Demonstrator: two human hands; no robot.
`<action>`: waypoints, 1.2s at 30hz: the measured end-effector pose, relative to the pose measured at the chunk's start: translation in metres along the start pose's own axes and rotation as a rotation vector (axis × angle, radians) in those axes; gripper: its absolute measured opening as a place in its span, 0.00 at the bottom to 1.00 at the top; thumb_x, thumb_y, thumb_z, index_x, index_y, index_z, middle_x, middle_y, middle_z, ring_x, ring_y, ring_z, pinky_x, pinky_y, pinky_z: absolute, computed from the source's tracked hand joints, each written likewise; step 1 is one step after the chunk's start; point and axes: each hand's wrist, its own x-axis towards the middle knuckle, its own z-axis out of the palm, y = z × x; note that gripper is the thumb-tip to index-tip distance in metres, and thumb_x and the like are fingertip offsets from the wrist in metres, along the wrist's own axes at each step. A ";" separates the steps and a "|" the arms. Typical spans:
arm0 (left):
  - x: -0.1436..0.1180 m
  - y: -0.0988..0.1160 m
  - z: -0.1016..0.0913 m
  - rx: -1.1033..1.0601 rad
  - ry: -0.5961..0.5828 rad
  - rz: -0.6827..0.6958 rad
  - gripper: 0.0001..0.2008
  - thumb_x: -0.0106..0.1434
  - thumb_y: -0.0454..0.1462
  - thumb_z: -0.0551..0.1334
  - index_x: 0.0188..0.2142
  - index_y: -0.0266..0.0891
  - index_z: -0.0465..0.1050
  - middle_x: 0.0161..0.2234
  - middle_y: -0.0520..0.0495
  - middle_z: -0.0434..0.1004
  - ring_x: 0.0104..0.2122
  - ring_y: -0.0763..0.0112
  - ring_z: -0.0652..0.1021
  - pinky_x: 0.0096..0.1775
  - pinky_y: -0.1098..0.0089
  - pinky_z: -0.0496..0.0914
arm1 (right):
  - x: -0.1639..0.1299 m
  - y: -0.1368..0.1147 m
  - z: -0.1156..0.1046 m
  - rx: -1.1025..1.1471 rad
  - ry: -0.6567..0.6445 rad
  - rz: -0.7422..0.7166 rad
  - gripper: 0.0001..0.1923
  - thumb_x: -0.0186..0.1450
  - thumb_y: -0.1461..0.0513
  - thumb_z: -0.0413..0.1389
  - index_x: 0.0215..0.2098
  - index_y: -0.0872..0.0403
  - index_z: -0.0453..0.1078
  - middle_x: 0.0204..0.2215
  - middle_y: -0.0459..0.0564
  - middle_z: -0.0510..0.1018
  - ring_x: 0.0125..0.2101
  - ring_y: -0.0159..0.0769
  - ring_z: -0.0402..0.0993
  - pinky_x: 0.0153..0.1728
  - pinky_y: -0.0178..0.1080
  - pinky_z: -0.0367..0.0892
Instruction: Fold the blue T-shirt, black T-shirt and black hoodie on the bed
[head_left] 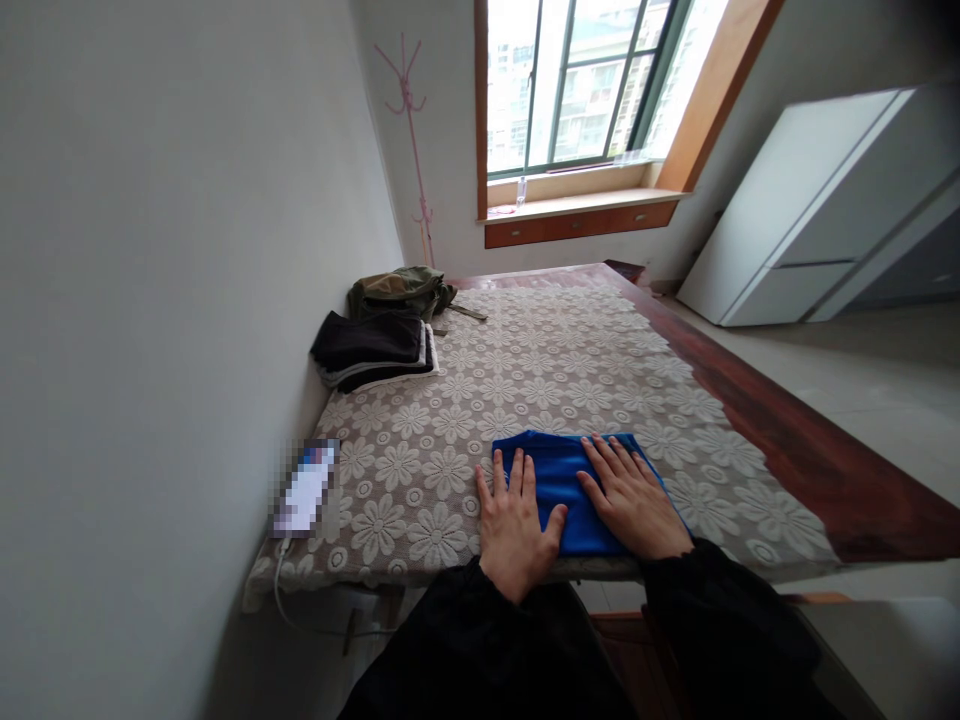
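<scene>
Head cam: both palms flat on smooth blue folded cloth (559, 480) atop lace cover (525, 380)

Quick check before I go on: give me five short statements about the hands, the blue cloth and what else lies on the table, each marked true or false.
1. Both hands lie flat on the blue cloth. True: the left hand and right hand rest palm down on it.
2. The blue cloth lies at the table's far end. False: it lies at the near edge of the table.
3. Dark folded clothes are stacked by the wall. True.
4. The lace cover is plain. False: it has a flower pattern.
5. The right hand holds the phone. False: the phone lies apart, left of the left hand.
</scene>
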 end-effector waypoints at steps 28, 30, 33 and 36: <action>0.001 0.000 0.005 -0.045 0.002 -0.003 0.41 0.72 0.56 0.51 0.76 0.37 0.47 0.76 0.43 0.47 0.75 0.43 0.43 0.71 0.34 0.44 | 0.001 -0.001 0.000 0.049 -0.012 0.043 0.33 0.77 0.55 0.41 0.77 0.55 0.48 0.73 0.57 0.60 0.72 0.53 0.53 0.69 0.58 0.55; 0.001 0.001 0.005 -0.042 0.003 -0.002 0.41 0.72 0.57 0.50 0.76 0.37 0.47 0.76 0.43 0.48 0.75 0.43 0.43 0.71 0.34 0.44 | 0.001 -0.001 0.000 0.052 -0.016 0.041 0.32 0.77 0.55 0.41 0.77 0.55 0.48 0.73 0.57 0.60 0.72 0.54 0.53 0.68 0.59 0.55; 0.001 0.001 0.005 -0.036 0.007 -0.003 0.40 0.73 0.56 0.49 0.75 0.37 0.48 0.76 0.43 0.47 0.75 0.44 0.43 0.71 0.34 0.44 | 0.002 -0.001 -0.001 0.061 -0.020 0.032 0.32 0.77 0.56 0.41 0.77 0.56 0.50 0.73 0.56 0.59 0.72 0.54 0.52 0.69 0.59 0.54; 0.001 0.001 0.004 -0.031 0.009 -0.006 0.40 0.73 0.56 0.49 0.75 0.37 0.48 0.76 0.44 0.47 0.75 0.44 0.43 0.71 0.35 0.45 | 0.003 -0.002 -0.003 0.071 -0.029 0.064 0.32 0.77 0.55 0.42 0.75 0.58 0.53 0.73 0.57 0.59 0.72 0.54 0.53 0.69 0.58 0.54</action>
